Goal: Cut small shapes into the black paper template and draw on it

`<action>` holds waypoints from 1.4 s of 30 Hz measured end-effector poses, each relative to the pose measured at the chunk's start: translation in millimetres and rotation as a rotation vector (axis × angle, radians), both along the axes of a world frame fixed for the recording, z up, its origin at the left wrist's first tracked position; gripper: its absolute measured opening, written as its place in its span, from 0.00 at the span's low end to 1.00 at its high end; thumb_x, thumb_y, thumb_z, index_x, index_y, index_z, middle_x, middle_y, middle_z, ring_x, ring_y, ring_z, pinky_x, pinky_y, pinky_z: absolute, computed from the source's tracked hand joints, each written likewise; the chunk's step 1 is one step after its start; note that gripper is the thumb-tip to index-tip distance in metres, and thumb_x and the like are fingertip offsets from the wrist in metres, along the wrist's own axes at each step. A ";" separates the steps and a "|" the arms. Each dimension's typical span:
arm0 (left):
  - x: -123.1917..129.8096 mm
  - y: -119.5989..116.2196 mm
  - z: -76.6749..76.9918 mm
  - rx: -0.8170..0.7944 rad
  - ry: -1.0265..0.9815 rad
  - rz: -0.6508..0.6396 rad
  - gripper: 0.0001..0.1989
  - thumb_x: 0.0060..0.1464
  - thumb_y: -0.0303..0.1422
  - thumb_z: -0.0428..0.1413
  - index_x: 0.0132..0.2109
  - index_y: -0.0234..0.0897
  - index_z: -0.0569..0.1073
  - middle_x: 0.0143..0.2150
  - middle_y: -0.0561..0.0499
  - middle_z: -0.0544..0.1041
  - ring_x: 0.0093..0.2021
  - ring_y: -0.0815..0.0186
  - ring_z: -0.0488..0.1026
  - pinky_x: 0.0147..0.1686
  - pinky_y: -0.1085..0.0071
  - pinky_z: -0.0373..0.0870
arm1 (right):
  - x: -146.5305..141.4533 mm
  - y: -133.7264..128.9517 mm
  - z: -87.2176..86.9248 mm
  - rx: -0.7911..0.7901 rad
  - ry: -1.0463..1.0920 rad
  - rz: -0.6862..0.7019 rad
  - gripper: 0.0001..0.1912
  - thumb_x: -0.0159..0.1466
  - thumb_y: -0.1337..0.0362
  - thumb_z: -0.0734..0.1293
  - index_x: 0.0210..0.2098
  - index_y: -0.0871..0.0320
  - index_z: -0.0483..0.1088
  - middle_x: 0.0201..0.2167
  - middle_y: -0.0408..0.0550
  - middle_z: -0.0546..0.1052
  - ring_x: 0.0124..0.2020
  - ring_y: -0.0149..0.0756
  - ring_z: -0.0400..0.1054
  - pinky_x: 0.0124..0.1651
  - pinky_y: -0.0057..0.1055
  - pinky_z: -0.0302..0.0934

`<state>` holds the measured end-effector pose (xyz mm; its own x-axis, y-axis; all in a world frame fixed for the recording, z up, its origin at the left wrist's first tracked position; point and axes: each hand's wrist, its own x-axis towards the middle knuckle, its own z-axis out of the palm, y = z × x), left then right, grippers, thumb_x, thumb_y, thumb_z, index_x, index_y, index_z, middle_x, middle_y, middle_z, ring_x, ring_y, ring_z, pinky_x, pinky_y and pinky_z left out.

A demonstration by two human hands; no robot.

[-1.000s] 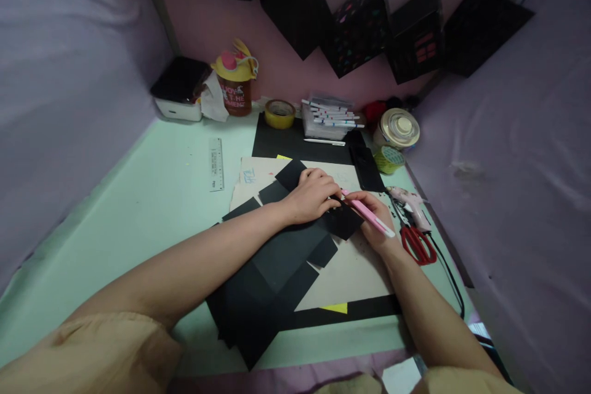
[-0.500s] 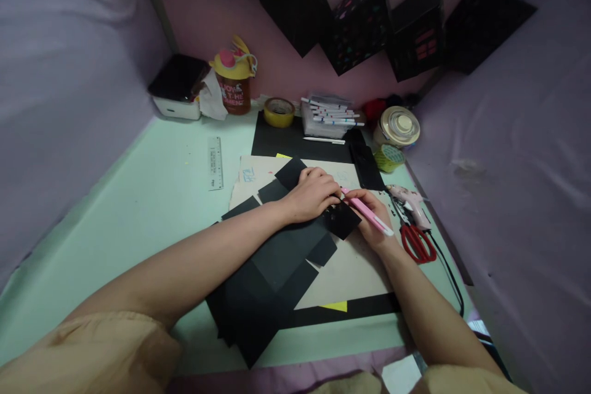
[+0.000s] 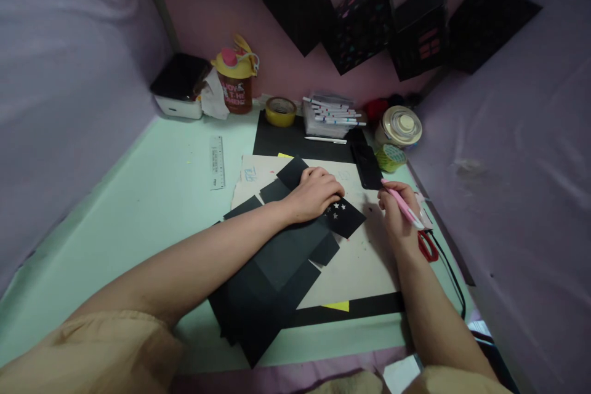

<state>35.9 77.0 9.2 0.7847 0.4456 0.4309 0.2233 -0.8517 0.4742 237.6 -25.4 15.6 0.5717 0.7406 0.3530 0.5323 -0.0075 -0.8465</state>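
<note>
My left hand (image 3: 318,192) presses down on a cut black paper sheet (image 3: 293,252), its fingers curled together near one flap. Small star-shaped holes show pale in that flap (image 3: 351,219), right by my fingertips. In my right hand (image 3: 398,212) is a slim pink craft knife (image 3: 402,204) with a white end, raised to the right of the paper and apart from it. Its blade tip is too small to make out. Beneath the black paper lies a pale cardboard sheet (image 3: 364,280), marked with blue writing and tiny dark scraps.
Red-handled scissors (image 3: 428,246) lie partly behind my right wrist. A black phone (image 3: 367,166), tape rolls (image 3: 281,112), a marker box (image 3: 327,123) and a bottle (image 3: 236,89) stand farther back. A clear ruler (image 3: 217,163) lies left. Black paper lanterns (image 3: 362,24) hang above.
My right hand has drawn the pink knife away from the black paper to the right, uncovering the star cutouts. My left hand stays in place on the paper.
</note>
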 end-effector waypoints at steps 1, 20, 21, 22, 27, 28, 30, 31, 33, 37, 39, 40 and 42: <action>0.0 0.0 -0.4 0.003 -0.001 0.000 0.04 0.62 0.31 0.53 0.43 0.41 0.72 0.42 0.52 0.75 0.50 0.60 0.62 0.54 0.59 0.48 | -2.3 -0.7 2.2 0.005 0.019 0.001 0.07 0.59 0.63 0.65 0.38 0.56 0.69 0.28 0.42 0.72 0.27 0.31 0.64 0.33 0.30 0.59; -1.3 -0.3 -1.1 -0.005 0.111 -0.039 0.08 0.58 0.29 0.55 0.46 0.41 0.73 0.48 0.49 0.74 0.55 0.58 0.62 0.55 0.58 0.48 | -25.4 -9.8 5.0 -0.150 -0.009 0.216 0.07 0.58 0.59 0.69 0.28 0.55 0.70 0.24 0.42 0.74 0.27 0.34 0.67 0.31 0.30 0.62; -1.4 -0.2 -1.0 -0.002 0.117 -0.041 0.07 0.58 0.29 0.55 0.44 0.41 0.74 0.48 0.50 0.74 0.55 0.58 0.62 0.55 0.58 0.48 | -26.5 -9.9 3.6 -0.169 -0.020 0.226 0.07 0.57 0.59 0.69 0.27 0.55 0.70 0.24 0.42 0.74 0.27 0.34 0.67 0.30 0.30 0.62; -1.5 -0.1 -0.8 0.000 0.125 -0.047 0.06 0.58 0.29 0.55 0.43 0.41 0.74 0.47 0.50 0.74 0.55 0.58 0.62 0.55 0.58 0.49 | -27.4 -9.9 1.9 -0.182 -0.028 0.235 0.07 0.57 0.60 0.69 0.27 0.55 0.69 0.24 0.42 0.73 0.26 0.34 0.67 0.30 0.30 0.61; -1.8 0.5 0.9 -0.001 0.176 -0.095 0.06 0.59 0.29 0.55 0.39 0.41 0.77 0.46 0.50 0.75 0.53 0.58 0.63 0.52 0.59 0.51 | -30.7 -10.3 -5.5 -0.204 -0.023 0.262 0.08 0.59 0.63 0.67 0.24 0.55 0.67 0.20 0.40 0.72 0.23 0.33 0.66 0.28 0.30 0.60; -1.7 0.7 1.0 -0.003 0.183 -0.102 0.07 0.59 0.29 0.54 0.39 0.41 0.77 0.45 0.50 0.75 0.53 0.58 0.63 0.52 0.59 0.51 | -31.4 -10.4 -6.3 -0.196 -0.023 0.267 0.08 0.59 0.64 0.67 0.24 0.55 0.67 0.19 0.40 0.72 0.23 0.33 0.66 0.28 0.30 0.60; -1.3 1.1 0.7 -0.008 0.188 -0.114 0.07 0.60 0.29 0.54 0.39 0.41 0.78 0.45 0.50 0.76 0.52 0.59 0.64 0.52 0.60 0.52 | -32.5 -10.6 -7.6 -0.184 -0.030 0.273 0.07 0.59 0.65 0.67 0.24 0.55 0.67 0.19 0.40 0.72 0.23 0.33 0.67 0.28 0.30 0.61; -1.0 1.4 0.2 -0.011 0.188 -0.117 0.07 0.60 0.29 0.55 0.40 0.41 0.78 0.45 0.50 0.76 0.52 0.59 0.65 0.51 0.60 0.52 | -32.9 -10.7 -8.1 -0.182 -0.035 0.272 0.07 0.59 0.64 0.67 0.25 0.55 0.67 0.20 0.40 0.73 0.23 0.33 0.67 0.28 0.30 0.61; -0.6 1.9 -0.9 -0.018 0.190 -0.121 0.07 0.60 0.30 0.55 0.40 0.41 0.78 0.45 0.51 0.76 0.51 0.60 0.66 0.50 0.61 0.53 | -33.3 -10.9 -9.2 -0.184 -0.042 0.270 0.07 0.59 0.64 0.67 0.25 0.55 0.68 0.20 0.41 0.73 0.23 0.33 0.67 0.28 0.30 0.61; -0.4 2.6 -2.1 -0.028 0.193 -0.126 0.07 0.60 0.30 0.55 0.40 0.41 0.78 0.44 0.52 0.76 0.49 0.61 0.68 0.49 0.63 0.55 | -33.4 -11.3 -9.9 -0.189 -0.046 0.271 0.07 0.59 0.62 0.67 0.25 0.55 0.68 0.21 0.41 0.74 0.24 0.33 0.67 0.28 0.30 0.61; -0.4 2.8 -2.1 -0.031 0.193 -0.125 0.07 0.60 0.29 0.55 0.40 0.41 0.78 0.44 0.52 0.76 0.48 0.61 0.68 0.49 0.63 0.55 | -33.5 -11.5 -9.4 -0.193 -0.056 0.278 0.07 0.60 0.62 0.67 0.25 0.55 0.68 0.21 0.41 0.73 0.24 0.33 0.67 0.29 0.29 0.61; -0.4 2.8 -2.1 -0.031 0.194 -0.124 0.07 0.60 0.29 0.54 0.40 0.41 0.78 0.44 0.52 0.76 0.49 0.61 0.68 0.49 0.63 0.55 | -33.5 -11.6 -9.1 -0.196 -0.062 0.282 0.08 0.60 0.62 0.67 0.25 0.55 0.68 0.21 0.41 0.73 0.24 0.33 0.67 0.29 0.29 0.61; -0.4 2.8 -2.1 -0.031 0.195 -0.124 0.07 0.60 0.29 0.54 0.40 0.41 0.78 0.44 0.52 0.76 0.49 0.61 0.68 0.49 0.63 0.55 | -33.5 -11.6 -8.6 -0.198 -0.068 0.288 0.08 0.60 0.62 0.67 0.25 0.55 0.68 0.21 0.41 0.73 0.24 0.33 0.67 0.29 0.29 0.61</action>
<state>35.5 79.9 7.1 0.9014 0.3510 0.2534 0.2074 -0.8639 0.4591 204.0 -37.0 7.0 0.3100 0.9258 0.2162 0.5914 -0.0097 -0.8063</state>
